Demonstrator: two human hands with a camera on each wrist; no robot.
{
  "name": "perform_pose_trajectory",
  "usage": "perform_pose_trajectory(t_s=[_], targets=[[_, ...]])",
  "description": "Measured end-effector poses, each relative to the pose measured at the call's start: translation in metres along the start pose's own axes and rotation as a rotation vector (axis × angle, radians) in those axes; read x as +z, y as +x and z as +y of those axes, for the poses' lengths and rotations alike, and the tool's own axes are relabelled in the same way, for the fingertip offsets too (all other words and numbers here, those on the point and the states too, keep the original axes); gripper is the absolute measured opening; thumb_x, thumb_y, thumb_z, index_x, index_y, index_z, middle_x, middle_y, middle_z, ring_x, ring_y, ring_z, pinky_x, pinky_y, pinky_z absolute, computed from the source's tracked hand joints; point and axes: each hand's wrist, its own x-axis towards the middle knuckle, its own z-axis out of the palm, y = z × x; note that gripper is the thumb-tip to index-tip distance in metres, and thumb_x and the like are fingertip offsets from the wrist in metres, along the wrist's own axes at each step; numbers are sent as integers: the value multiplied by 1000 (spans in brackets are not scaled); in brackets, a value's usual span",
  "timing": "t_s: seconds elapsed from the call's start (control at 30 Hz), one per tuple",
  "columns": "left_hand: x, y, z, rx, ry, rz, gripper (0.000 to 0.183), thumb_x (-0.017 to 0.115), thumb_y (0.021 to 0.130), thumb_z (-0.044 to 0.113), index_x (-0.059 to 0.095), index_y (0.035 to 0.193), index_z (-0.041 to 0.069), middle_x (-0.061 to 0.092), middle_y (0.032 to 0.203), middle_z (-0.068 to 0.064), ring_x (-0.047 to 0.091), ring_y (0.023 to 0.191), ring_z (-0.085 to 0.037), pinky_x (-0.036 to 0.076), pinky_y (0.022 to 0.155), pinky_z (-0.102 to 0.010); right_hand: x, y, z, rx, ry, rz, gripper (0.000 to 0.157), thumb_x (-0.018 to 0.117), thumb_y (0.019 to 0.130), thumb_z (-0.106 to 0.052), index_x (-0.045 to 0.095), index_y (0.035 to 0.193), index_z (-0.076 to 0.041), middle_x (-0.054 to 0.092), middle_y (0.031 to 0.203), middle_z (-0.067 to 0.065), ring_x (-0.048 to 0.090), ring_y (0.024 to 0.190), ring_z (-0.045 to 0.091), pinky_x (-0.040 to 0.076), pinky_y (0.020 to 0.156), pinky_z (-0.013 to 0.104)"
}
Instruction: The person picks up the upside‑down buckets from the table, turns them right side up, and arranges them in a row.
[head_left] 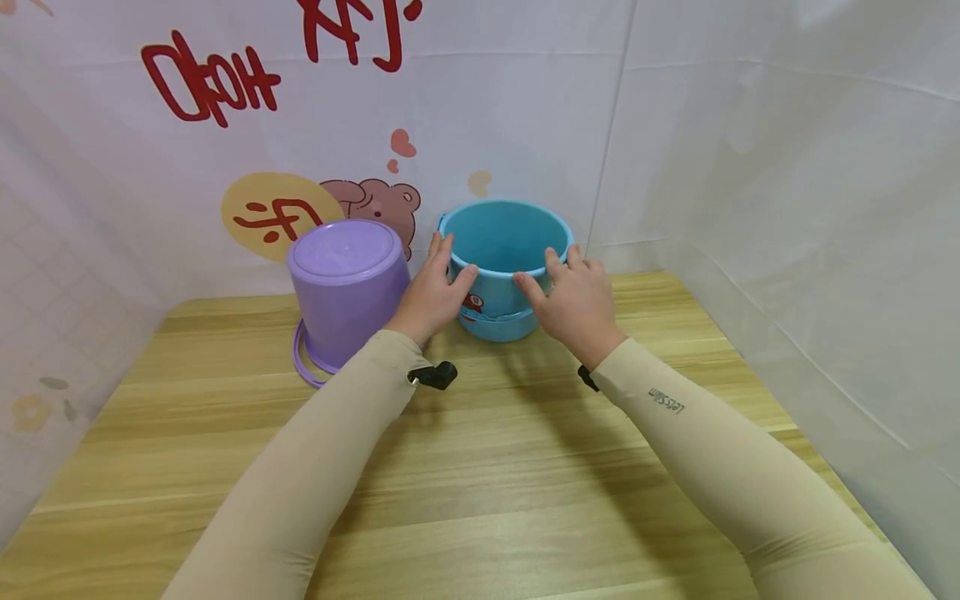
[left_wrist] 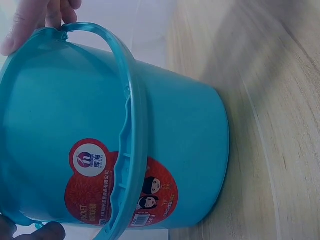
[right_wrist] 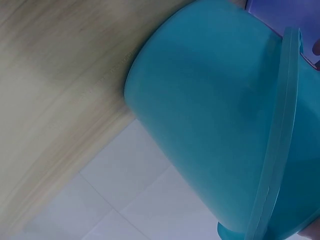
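Table (head_left: 480,500), wood-grained, white printed backdrop (head_left: 510,108), left hand (head_left: 431,293), right hand (head_left: 579,304), wide grip seemingly holding blue bucket (head_left: 501,292)

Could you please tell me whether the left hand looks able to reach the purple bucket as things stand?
Probably yes: the left hand is close beside the purple bucket with nothing visible between them, though it would first have to leave the blue bucket.

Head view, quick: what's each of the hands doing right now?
Left hand: open, fingers at the blue bucket; no clear grip.
Right hand: open, at its other side; no clear grip.
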Motion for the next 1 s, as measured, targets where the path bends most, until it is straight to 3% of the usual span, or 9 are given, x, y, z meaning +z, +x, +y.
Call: perform_pose_trajectory(t_s=[0.4, 0.53, 0.63, 0.73, 0.9, 1.0], targets=[[-6, -3, 4, 3, 26, -22, 80, 45, 109, 52, 9, 171, 16, -7, 179, -4, 9, 165, -32, 16, 132, -57, -4, 0, -3, -18, -14, 1, 81, 45, 107, -61, 47, 155, 4, 45, 157, 35, 49, 143, 48, 41, 114, 57], [-8, -12, 6, 18, 53, -59, 84, 50, 109, 49, 6, 171, 13, -7, 179, -7, 8, 165, -31, 17, 131, -57, -5, -3, -2, -20, -5, -22, 82, 45, 108, -60, 41, 158, 5, 42, 159, 35, 47, 143, 49, 40, 113, 58], [-13, -24, 6, 39, 81, -90, 88, 53, 108, 48, 2, 171, 15, -6, 179, -7, 8, 165, -30, 19, 131, -57, -2, -8, -2, -47, 11, 17, 86, 50, 107, -59, 35, 161, 6, 36, 161, 38, 42, 145, 51, 37, 116, 59], [-22, -38, 4, 82, 134, -124, 89, 55, 107, 48, 1, 171, 17, -3, 179, -7, 7, 165, -28, 20, 131, -55, 6, -17, -6, -142, 33, 130, 86, 59, 104, -55, 36, 160, 7, 33, 162, 38, 40, 146, 55, 34, 118, 62], [-41, -64, -5, 191, 297, -199, 81, 56, 108, 45, 17, 170, 11, 19, 176, -13, 21, 163, -30, 25, 130, -52, 21, -34, -27, -436, 59, 332, 73, 71, 99, -46, 53, 151, 3, 48, 156, 33, 50, 134, 55, 42, 112, 66], [-52, -79, -14, 243, 420, -264, 72, 57, 108, 42, 32, 166, 8, 33, 171, -15, 33, 159, -32, 31, 127, -53, 27, -41, -40, -567, 78, 337, 68, 74, 97, -44, 59, 147, 0, 59, 149, 26, 57, 131, 48, 46, 110, 61]])
